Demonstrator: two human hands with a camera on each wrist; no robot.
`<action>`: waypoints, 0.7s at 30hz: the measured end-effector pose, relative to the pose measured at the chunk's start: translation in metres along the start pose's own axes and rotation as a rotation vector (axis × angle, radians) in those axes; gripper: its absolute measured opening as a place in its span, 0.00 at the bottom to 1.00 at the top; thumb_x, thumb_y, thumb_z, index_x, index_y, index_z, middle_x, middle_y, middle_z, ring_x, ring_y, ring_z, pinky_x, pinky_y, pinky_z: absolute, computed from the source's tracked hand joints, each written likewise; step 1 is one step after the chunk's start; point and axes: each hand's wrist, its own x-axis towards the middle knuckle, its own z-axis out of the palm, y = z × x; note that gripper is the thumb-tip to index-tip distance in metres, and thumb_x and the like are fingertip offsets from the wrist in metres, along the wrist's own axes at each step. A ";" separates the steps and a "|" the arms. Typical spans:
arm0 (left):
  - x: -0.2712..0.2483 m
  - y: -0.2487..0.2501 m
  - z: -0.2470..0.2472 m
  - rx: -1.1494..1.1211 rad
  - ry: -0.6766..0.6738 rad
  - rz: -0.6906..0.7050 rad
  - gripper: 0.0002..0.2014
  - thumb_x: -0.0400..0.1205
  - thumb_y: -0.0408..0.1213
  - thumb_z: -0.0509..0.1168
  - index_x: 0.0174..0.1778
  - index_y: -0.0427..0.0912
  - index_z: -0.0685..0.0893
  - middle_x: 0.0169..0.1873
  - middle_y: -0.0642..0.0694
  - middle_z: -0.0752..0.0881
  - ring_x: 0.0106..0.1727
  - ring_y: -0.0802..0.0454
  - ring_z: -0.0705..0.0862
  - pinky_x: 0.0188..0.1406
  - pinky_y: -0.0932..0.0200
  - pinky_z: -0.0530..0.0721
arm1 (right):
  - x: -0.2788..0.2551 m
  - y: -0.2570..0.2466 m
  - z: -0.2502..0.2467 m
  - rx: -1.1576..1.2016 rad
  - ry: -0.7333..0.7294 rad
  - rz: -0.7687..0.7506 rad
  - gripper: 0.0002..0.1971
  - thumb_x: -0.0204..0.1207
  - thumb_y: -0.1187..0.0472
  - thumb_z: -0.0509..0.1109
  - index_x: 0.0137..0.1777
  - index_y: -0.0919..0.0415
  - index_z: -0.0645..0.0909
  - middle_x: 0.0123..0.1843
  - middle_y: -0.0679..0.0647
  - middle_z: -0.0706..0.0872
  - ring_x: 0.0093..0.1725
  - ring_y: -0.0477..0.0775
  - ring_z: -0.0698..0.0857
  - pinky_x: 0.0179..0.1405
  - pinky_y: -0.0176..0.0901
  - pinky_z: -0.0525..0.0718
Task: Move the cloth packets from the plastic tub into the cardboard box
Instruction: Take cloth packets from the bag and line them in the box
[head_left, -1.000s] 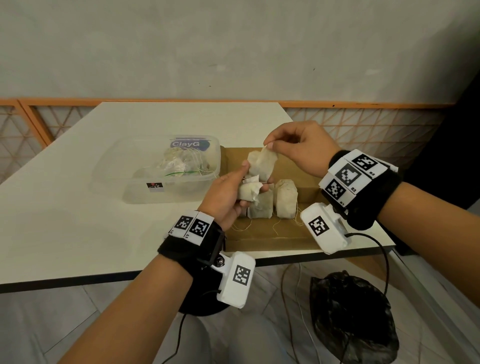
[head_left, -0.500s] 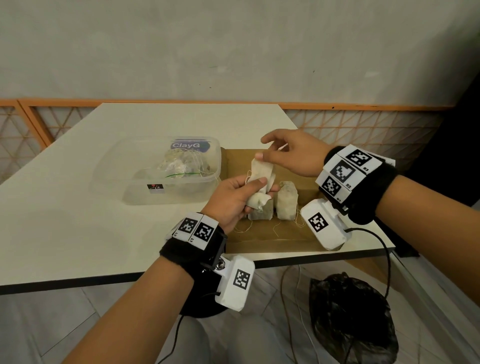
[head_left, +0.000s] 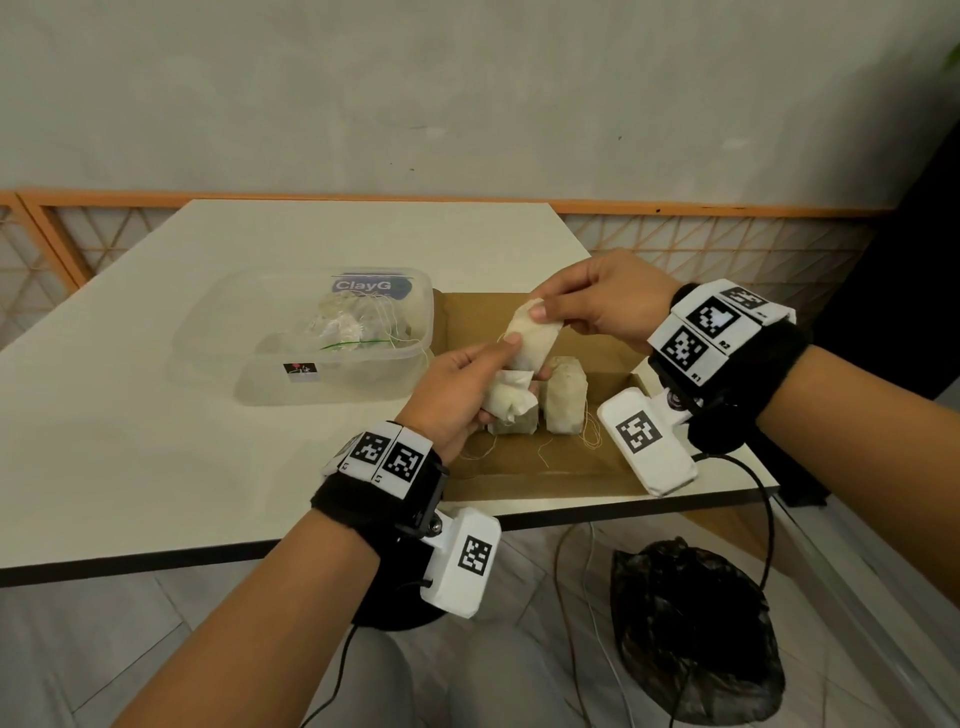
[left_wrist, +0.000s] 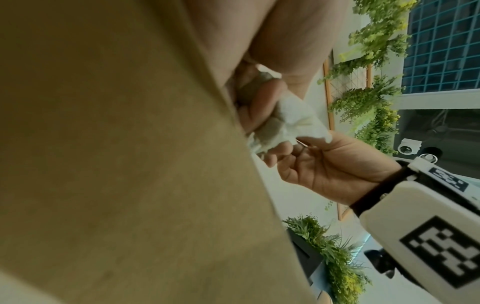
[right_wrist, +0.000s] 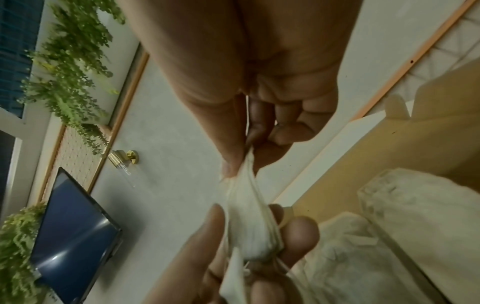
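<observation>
Above the open cardboard box (head_left: 545, 470), both hands hold one pale cloth packet (head_left: 532, 340). My right hand (head_left: 543, 309) pinches its top corner between thumb and forefinger; the right wrist view shows that pinch (right_wrist: 241, 164) on the packet (right_wrist: 249, 216). My left hand (head_left: 522, 358) grips the packet's lower part with its thumb and keeps a second crumpled packet (head_left: 509, 402) in its curled fingers (left_wrist: 259, 107). Two more packets (head_left: 563, 400) stand upright on the box floor. To the left, the clear plastic tub (head_left: 260, 384) holds several packets (head_left: 353, 327) with loose strings.
Tub and box sit side by side on a white table (head_left: 156, 441), the box at the front right corner. A black bag (head_left: 691, 639) and cables lie on the floor below the table edge. A wall and an orange lattice rail stand behind.
The right hand, still pinching the packet's top, dropped toward the left hand and then rose slightly. The left thumb has come up onto that same packet.
</observation>
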 end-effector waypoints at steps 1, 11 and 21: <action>0.001 -0.001 0.000 0.010 0.001 -0.005 0.20 0.84 0.43 0.62 0.56 0.27 0.85 0.43 0.31 0.87 0.23 0.52 0.75 0.11 0.69 0.67 | -0.001 -0.001 0.000 -0.018 0.001 -0.007 0.04 0.69 0.70 0.75 0.42 0.63 0.88 0.31 0.52 0.85 0.24 0.40 0.77 0.24 0.27 0.74; 0.002 0.002 -0.004 -0.187 0.138 -0.010 0.09 0.85 0.41 0.61 0.48 0.40 0.83 0.42 0.43 0.89 0.32 0.51 0.76 0.10 0.71 0.66 | -0.027 -0.004 -0.027 -0.568 -0.177 0.008 0.03 0.71 0.60 0.74 0.43 0.50 0.87 0.42 0.44 0.87 0.46 0.41 0.82 0.49 0.29 0.75; 0.005 0.000 -0.005 -0.208 0.163 -0.008 0.07 0.85 0.39 0.61 0.47 0.41 0.83 0.36 0.46 0.90 0.35 0.49 0.76 0.10 0.71 0.66 | -0.015 0.031 -0.002 -0.709 -0.322 0.166 0.07 0.70 0.62 0.75 0.48 0.55 0.89 0.46 0.49 0.88 0.49 0.48 0.81 0.59 0.43 0.77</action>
